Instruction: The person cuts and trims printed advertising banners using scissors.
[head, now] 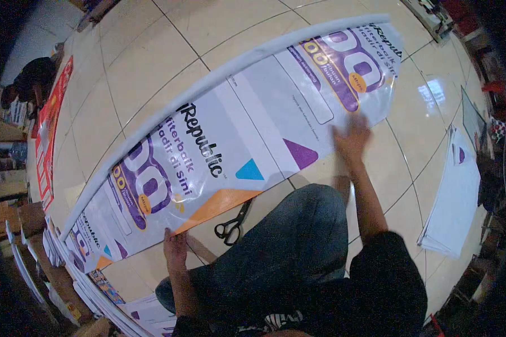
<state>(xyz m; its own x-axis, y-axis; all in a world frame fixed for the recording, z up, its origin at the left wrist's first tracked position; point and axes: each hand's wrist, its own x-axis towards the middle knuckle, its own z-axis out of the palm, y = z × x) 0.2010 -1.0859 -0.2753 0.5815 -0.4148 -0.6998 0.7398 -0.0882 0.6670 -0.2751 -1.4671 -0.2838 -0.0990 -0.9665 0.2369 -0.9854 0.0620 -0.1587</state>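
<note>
A long printed vinyl banner (253, 122) lies across the tiled floor before me, its far edge rolled into a tube (236, 63). My left hand (176, 246) is at the banner's near edge by the orange corner shape, with the edge between thumb and fingers. Over the banner's right part, near its edge, is my right hand (352, 137); it is blurred, with the thumb apart from the fingers and nothing seen in it. Black-handled scissors (232, 227) lie on the floor between the banner and my bent leg, their blades partly hidden under the banner's edge.
Stacked white printed sheets (451, 198) lie on the floor at the right. A red banner (52, 130) is spread at the far left, with another person (36, 80) bent beside it. Piles of sheets (105, 303) and shelving (4, 160) stand along the left.
</note>
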